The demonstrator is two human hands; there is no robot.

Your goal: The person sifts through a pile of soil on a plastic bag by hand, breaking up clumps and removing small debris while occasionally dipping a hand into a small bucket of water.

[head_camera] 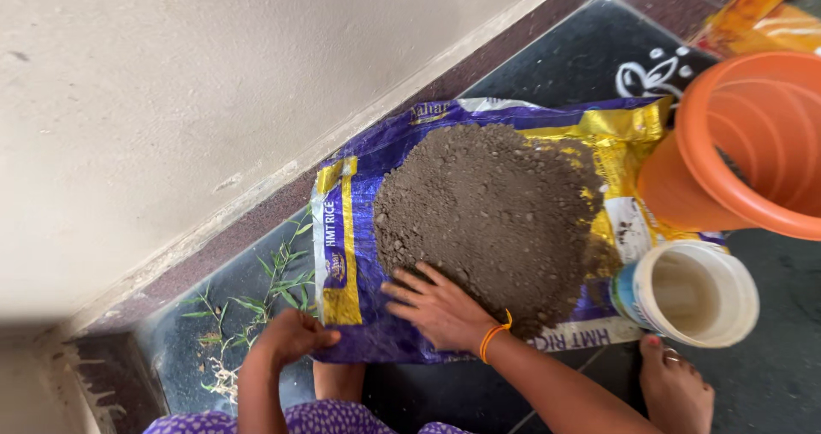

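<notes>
1. A heap of soil (492,220) lies on a flattened woven sack (359,186) spread on the dark floor (770,383). The heap is grey-brown, dry and crumbly, with small clods and grit, roughly round, and it covers most of the sack's middle.
2. The sack is purple and blue with yellow bands and a shiny yellow patch at its far end beyond the soil. It runs alongside the pale wall (171,100).
3. The right hand (440,307) rests flat at the near edge of the soil, fingers spread, holding nothing; its fingertips touch the heap. An orange band (494,336) circles that wrist.
4. The left hand (291,336) is curled closed at the sack's near corner, seemingly pinching its edge.
5. Just off that same corner, green grass stems (278,284) lie on the floor.
6. At the sack's opposite end, an orange plastic pot (735,143) lies tilted, and a white tub (688,293) rests on its side beside the soil.
7. A bare foot (676,387) stands below the tub.
</notes>
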